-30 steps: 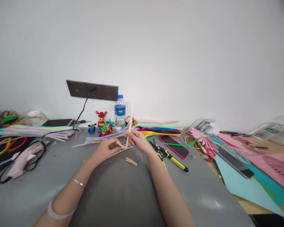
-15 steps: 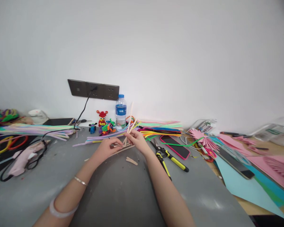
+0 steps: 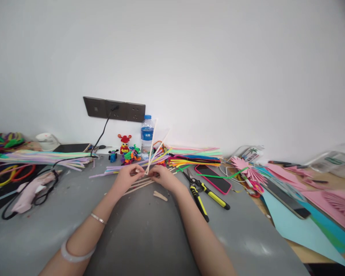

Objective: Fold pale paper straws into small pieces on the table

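Note:
Cream-coloured strips (image 3: pixel 151 147) stand up in a narrow V, joined near their lower end between my two hands. My left hand (image 3: pixel 129 177) pinches the low end of the V from the left. Close beside it, my right hand (image 3: pixel 162 177) has its fingers bent and pressed together at the same joint; what its fingertips hold is too small to make out. Several more cream strips (image 3: pixel 138 186) lie on the grey table under the hands. Two short cream pieces (image 3: pixel 160 196) rest nearer to me.
Yellow-black pliers (image 3: pixel 212 196) and a pink-edged phone (image 3: pixel 214 179) lie right of my hands. Behind stand a water bottle (image 3: pixel 147 137) and small figures (image 3: pixel 124 143). A pink glue gun (image 3: pixel 31 191) with a black cable is at left, pink folded paper (image 3: pixel 248 171) at right.
The V of strips has shifted left and its arms stand higher and more open. My right hand has come down from the strips to the joint, level with my left hand.

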Demonstrator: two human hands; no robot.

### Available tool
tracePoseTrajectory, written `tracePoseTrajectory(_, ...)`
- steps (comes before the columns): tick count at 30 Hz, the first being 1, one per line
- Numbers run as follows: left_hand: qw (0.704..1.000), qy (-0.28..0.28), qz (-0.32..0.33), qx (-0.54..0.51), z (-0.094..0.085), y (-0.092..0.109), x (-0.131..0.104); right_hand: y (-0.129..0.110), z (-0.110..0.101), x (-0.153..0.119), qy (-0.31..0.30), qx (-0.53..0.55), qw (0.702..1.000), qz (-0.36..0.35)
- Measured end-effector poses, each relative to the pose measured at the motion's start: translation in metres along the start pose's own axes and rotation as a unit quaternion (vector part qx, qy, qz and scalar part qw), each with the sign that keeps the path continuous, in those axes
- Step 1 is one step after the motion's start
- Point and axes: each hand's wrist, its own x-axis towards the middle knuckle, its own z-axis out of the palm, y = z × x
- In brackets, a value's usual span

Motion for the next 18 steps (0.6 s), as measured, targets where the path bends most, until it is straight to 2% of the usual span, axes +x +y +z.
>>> tracePoseTrajectory(4,0.999,0.01,-0.001,-0.049,-0.0003,0.0037,-0.0006,-0.0076,-0.0044,-0.0026,-0.001,-0.104,0.995,-0.008)
tracePoseTrajectory(7,0.999,0.015,-0.001,-0.043,-0.0016,0.0021,-0.0003,-0.0084,-0.0056,-0.0034,-0.014,-0.147,0.989,0.0)
tracePoseTrajectory(14,0.999,0.027,0.002,0.024,-0.0044,-0.0034,0.0012,-0.0025,-0.005,-0.0038,-0.023,-0.177,0.984,-0.019)
tracePoseTrajectory(18,0.996,0.028,0.011,0.088,-0.0076,-0.0055,0.0014,-0.0107,-0.0089,-0.0046,-0.011,-0.157,0.987,-0.044)
